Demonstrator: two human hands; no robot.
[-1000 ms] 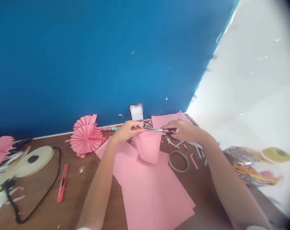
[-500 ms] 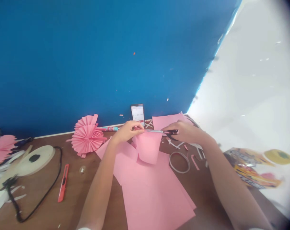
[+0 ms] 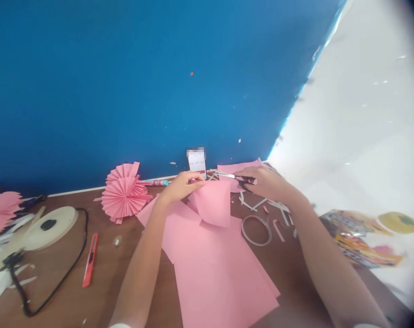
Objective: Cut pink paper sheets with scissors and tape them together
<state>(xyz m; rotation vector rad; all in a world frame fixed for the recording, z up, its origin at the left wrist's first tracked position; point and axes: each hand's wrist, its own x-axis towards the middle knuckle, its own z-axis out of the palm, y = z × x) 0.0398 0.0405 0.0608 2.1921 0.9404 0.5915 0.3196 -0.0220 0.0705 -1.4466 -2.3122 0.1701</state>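
Paper piece (image 3: 213,204), pink, curved: upper left corner pinched in left hand (image 3: 183,187), hanging between both hands. Scissors (image 3: 227,176): gripped in right hand (image 3: 266,183), blades beyond paper's top edge.

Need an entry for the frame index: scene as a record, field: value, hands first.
left hand: pinches upper edge of a curled pink sheet
right hand: holds scissors, dark handles, blades pointing left
blade contact: cannot tell; blades show just beyond the sheet's upper edge
under the sheet: overlapping pink papers
left side: red cutter, pleated pink rosettes, cream disc, black cable
right side: pale ring, white strips
back: phone before blue wall
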